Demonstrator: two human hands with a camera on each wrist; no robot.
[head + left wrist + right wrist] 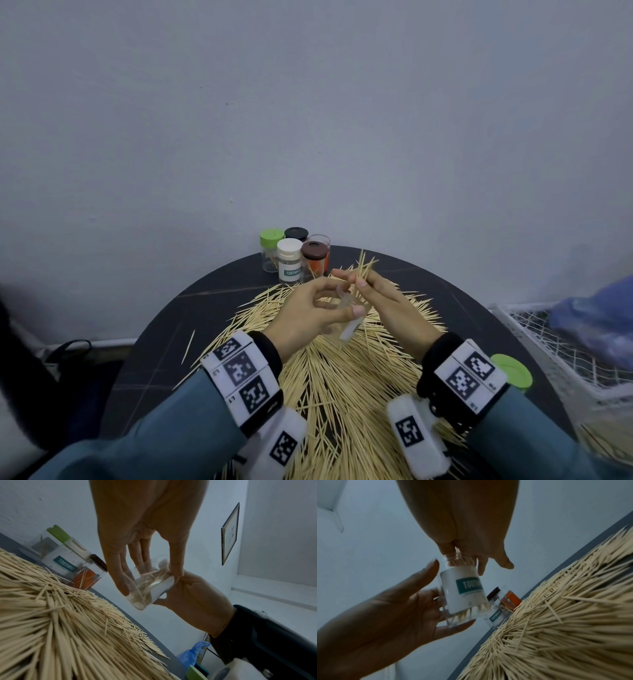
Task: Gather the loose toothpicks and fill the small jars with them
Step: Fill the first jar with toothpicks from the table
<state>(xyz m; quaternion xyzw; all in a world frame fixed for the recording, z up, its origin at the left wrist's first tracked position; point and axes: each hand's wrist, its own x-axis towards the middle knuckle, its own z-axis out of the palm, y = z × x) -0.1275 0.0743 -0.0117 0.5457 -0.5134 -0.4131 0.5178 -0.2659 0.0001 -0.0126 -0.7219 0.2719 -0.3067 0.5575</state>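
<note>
The left hand [308, 317] grips a clear jar [464, 596] with a white "TOOTHPICK" label, fingers curled round its wall, tilted so the mouth faces the right hand [390, 308]. The right hand pinches a bundle of toothpicks [363, 270] and feeds their lower ends into the jar's mouth — some already lie inside, their tips showing below the label in the right wrist view.

To do this well, I judge the bundle should stay parallel and tight so all points enter together; keep the jar tilted toward the bundle, slide it in to the base, then loosen the pinch. A splayed bundle would likely catch the rim and shed sticks.

Under the held jar spreads the big pile of loose toothpicks [342, 377], covering much of the dark round table [154, 342]. Beyond the jar, at the table's far edge by the wall, stands a cluster of other jars [294, 255] — green, black, white and brown lids. Right of the jar, near the table's edge, lies a green lid [512, 371]; further right, a white mesh basket [548, 342]. Nothing blocks the jar's mouth.
</note>
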